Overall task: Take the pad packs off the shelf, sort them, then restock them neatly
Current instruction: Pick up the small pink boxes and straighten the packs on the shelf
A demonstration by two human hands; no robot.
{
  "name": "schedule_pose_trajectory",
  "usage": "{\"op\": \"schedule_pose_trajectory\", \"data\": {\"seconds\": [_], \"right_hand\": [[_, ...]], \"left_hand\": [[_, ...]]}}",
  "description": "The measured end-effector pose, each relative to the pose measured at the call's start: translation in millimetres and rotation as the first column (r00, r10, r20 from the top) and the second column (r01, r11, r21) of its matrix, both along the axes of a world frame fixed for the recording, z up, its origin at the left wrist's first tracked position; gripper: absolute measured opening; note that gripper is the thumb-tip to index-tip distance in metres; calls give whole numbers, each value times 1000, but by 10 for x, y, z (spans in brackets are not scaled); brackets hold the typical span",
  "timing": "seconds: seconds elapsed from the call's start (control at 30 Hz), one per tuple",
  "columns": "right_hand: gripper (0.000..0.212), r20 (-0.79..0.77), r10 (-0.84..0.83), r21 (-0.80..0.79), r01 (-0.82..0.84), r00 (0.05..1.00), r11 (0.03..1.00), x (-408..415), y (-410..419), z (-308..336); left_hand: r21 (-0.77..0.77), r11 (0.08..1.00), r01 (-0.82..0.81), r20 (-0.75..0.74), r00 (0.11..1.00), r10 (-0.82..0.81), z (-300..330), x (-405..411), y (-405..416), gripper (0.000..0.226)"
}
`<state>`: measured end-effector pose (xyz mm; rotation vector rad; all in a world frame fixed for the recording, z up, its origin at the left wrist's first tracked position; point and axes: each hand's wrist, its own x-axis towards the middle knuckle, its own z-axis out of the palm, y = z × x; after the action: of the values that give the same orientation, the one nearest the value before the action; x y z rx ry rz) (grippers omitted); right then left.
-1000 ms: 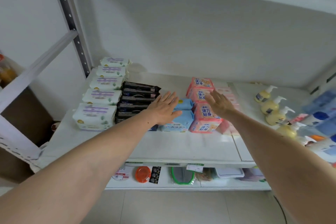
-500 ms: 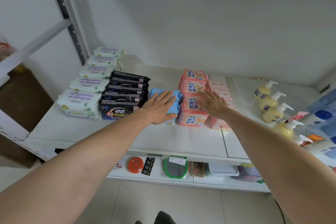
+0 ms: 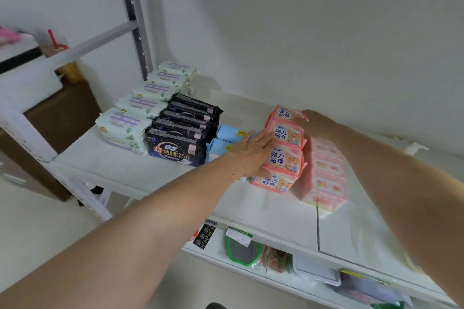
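1. The white packs (image 3: pixel 125 128) are standing in a row along the far left of the shelf (image 3: pixel 120 170), apart from both hands.
2. The black packs (image 3: pixel 180 138) are sitting just beside them, glossy and upright.
3. The blue packs (image 3: pixel 227 134) are lying low, partly hidden behind the left hand (image 3: pixel 251 153).
4. The left hand is pressing flat, fingers straight and together, against the left flank of the pink packs (image 3: pixel 285 155).
5. The right hand (image 3: pixel 316 123) is resting on the row's rear; its fingers are hidden, so its grip cannot be told.
6. Risk: uneven squeezing is likely to buckle the soft row, tipping packs onto the pale pink stack (image 3: pixel 326 175) alongside.
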<state>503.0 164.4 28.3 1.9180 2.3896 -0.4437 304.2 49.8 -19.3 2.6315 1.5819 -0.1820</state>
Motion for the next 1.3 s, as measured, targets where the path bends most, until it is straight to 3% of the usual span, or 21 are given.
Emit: {"op": "schedule_pose_trajectory", "data": {"seconds": [0.17,0.33,0.43,0.57,0.93,1.3], "right_hand": [[68,111,29,-4,-29,993,1000,-158,451,-127],[47,175,54,-60,-44,983,997,-217,878,-473],[72,166,95,-81,-83,982,993,-200,955,-594],[74,90,114,-52,-110,989,993,-295,569,-382],[73,80,99,-51,-95,992,994,-289,384,-322],[103,-4,97,-112,-96,995,989,-115,557,-430]], "left_hand": [[52,998,43,-132,991,-36,-11,138,40,96],[70,997,42,-196,980,-27,-3,175,38,91],[79,996,38,-205,979,-21,-25,174,30,90],[91,995,33,-176,984,-17,-53,183,29,90],[118,992,51,-131,991,-35,-82,185,-81,89],[96,995,35,-121,992,-23,-36,196,-143,88]]}}
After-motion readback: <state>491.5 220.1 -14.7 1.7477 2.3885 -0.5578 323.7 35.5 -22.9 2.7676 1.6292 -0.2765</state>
